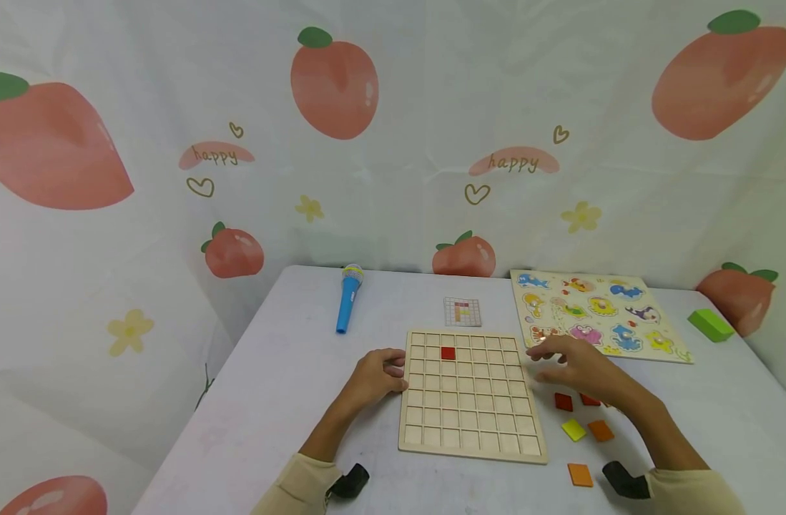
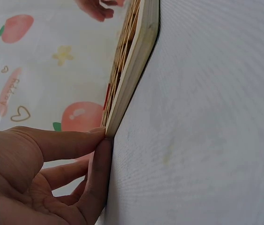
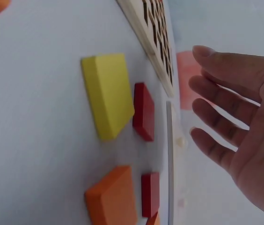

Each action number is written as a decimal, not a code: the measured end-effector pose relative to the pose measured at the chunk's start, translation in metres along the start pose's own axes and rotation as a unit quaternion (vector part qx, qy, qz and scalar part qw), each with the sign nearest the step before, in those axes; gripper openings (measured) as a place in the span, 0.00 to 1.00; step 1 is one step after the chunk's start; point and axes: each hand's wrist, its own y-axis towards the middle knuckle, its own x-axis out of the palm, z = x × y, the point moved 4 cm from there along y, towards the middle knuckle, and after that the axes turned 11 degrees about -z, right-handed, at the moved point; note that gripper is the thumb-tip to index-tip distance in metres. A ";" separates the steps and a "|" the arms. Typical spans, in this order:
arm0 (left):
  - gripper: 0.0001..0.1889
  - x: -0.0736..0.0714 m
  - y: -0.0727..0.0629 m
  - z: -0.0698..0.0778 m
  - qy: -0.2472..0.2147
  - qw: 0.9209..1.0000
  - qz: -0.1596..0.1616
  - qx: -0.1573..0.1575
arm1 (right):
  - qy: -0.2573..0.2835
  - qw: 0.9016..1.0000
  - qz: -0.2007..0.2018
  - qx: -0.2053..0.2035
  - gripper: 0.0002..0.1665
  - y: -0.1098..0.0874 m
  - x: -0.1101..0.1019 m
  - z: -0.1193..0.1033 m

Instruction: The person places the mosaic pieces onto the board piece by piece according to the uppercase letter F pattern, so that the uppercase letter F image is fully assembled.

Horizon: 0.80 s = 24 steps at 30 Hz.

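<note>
A wooden grid board [image 1: 466, 400] lies flat on the table, with one red square tile [image 1: 448, 353] in a cell of its second row. My left hand [image 1: 375, 378] is at the board's left edge. In the left wrist view the thumb and a finger of the left hand [image 2: 52, 173] pinch that edge. Off the board's right side hovers my right hand [image 1: 579, 366], fingers loosely bent and holding nothing. Below it lie loose tiles: a yellow one [image 3: 107, 96], an orange one [image 3: 112, 197] and red ones [image 3: 144, 112]. Another orange tile [image 1: 580, 475] sits nearer the front.
Behind the board lies a small printed grid card [image 1: 462, 312]. A blue toy microphone [image 1: 348, 299] is at the back left. At the back right, an animal puzzle board [image 1: 592, 315] lies beside a green block [image 1: 711, 325]. A fruit-patterned curtain [image 1: 393, 193] hangs behind the table.
</note>
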 end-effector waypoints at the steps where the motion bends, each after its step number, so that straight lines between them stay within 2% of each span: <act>1: 0.30 0.000 0.000 0.000 -0.001 1.000 0.000 0.000 | 0.001 1.000 -0.002 0.002 0.21 -0.002 0.000 0.001; 12: 0.30 0.001 0.000 0.000 -0.006 1.000 -0.001 0.002 | 0.013 0.998 -0.027 0.047 0.23 -0.017 0.001 0.016; 18: 0.30 0.001 -0.001 0.000 -0.004 1.000 -0.001 0.005 | 0.013 0.998 -0.038 0.056 0.25 -0.023 0.003 0.021; 24: 0.30 0.000 0.000 0.000 0.002 1.000 0.001 0.005 | 0.005 0.998 -0.047 0.045 0.25 -0.026 0.004 0.024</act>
